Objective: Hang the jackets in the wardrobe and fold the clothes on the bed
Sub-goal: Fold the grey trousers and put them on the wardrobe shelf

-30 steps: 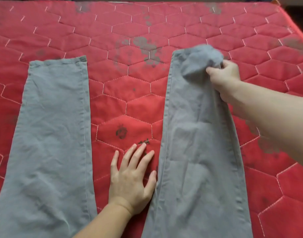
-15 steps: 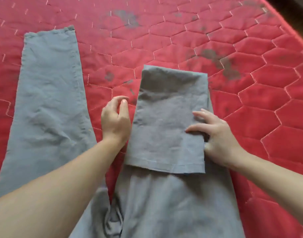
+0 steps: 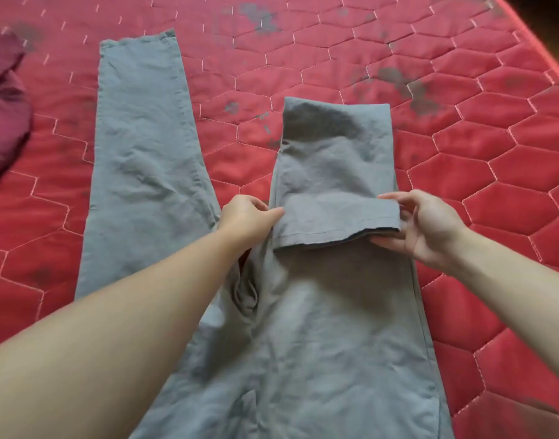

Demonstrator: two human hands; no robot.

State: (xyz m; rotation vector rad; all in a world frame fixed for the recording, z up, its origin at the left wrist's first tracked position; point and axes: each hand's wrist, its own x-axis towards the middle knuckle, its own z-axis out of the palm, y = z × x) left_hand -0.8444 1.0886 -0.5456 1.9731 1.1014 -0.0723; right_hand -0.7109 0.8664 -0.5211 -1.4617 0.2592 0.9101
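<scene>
Wrinkled grey cotton trousers (image 3: 306, 312) flat on red hexagon-quilted mattress (image 3: 493, 153); right leg folded back, hem pinched at both corners by left hand (image 3: 245, 218) and right hand (image 3: 426, 226). Crumpled maroon garment (image 3: 2, 112) far left.

Both the left hand (image 3: 246, 217) and right hand (image 3: 426, 226) have moved to pinch the hem (image 3: 335, 231) of the folded-back trouser leg.

The grey trousers (image 3: 303, 327) run off the bottom edge, waistband unseen, and a blurry maroon garment (image 3: 2, 122) gets cropped at the left.
</scene>
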